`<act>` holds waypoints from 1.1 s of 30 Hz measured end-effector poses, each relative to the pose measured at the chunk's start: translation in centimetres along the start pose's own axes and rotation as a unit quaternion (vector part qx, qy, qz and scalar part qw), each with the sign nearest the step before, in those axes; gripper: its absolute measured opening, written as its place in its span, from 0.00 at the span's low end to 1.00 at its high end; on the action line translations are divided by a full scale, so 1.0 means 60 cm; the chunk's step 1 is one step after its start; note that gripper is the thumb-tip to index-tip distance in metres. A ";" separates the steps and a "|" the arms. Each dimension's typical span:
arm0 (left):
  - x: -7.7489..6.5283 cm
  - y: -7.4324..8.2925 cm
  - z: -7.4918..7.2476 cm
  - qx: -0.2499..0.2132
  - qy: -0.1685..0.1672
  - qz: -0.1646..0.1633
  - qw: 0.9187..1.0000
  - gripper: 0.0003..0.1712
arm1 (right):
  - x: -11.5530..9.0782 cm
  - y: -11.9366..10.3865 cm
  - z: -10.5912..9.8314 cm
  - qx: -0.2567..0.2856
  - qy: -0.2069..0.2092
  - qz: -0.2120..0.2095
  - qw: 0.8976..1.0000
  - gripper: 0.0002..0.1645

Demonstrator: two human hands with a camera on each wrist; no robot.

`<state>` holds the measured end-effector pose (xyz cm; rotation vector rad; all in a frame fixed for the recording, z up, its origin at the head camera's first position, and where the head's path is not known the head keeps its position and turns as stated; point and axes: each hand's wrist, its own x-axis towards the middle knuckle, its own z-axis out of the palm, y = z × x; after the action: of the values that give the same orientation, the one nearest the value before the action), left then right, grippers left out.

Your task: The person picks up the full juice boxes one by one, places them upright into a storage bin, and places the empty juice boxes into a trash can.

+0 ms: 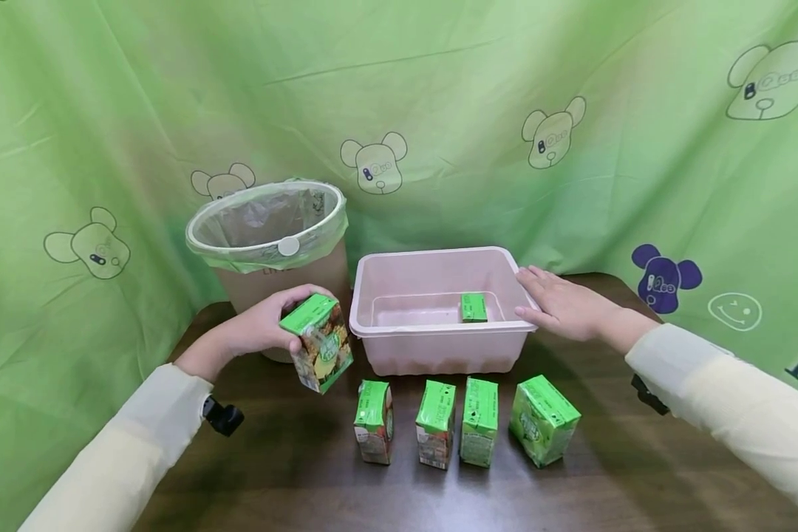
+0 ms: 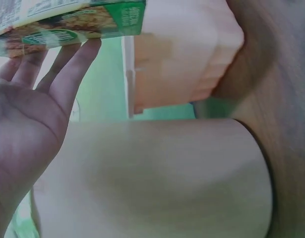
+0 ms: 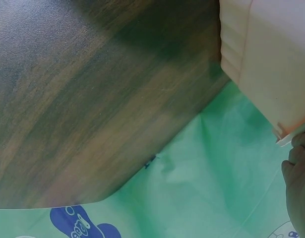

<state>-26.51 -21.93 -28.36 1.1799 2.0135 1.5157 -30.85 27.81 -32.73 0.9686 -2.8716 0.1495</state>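
My left hand (image 1: 266, 321) grips a green-topped drink carton (image 1: 322, 347) by its sides. It holds the carton tilted above the table, left of the pink plastic bin (image 1: 439, 347). In the left wrist view, the fingers (image 2: 68, 67) lie against the carton (image 2: 78, 27). My right hand (image 1: 565, 303) rests on the bin's right rim with its fingers extended; the right wrist view catches only part of that hand (image 3: 301, 173) at the edge. Inside the bin lies one green carton (image 1: 473, 307).
Several cartons stand in a row before the bin, from a brown-sided carton (image 1: 374, 425) to an all-green carton (image 1: 544, 425) on the right. A lined trash can (image 1: 286, 277) stands behind my left hand. A green printed curtain (image 1: 452, 89) backs the dark wooden table (image 1: 273, 473).
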 end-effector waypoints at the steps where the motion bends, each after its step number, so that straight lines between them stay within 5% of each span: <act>1: 0.006 0.003 0.001 0.005 0.002 0.004 1.000 0.55 | 0.000 0.000 0.000 0.000 0.000 -0.001 1.000 0.44; 21: 0.149 0.043 0.028 0.065 0.085 0.000 0.994 0.65 | -0.003 -0.002 0.000 0.006 0.003 0.005 1.000 0.45; 29: 0.206 0.034 0.050 0.048 0.141 -0.029 0.988 0.37 | -0.005 -0.004 -0.001 0.004 -0.002 0.007 1.000 0.44; 33: 0.233 0.022 0.062 0.048 0.170 -0.046 0.983 0.35 | -0.005 -0.003 0.000 0.002 0.001 0.006 1.000 0.44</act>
<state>-31.62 -8.55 -25.80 0.8922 2.3473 1.6828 -30.50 27.82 -32.76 0.9522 -2.8762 0.1579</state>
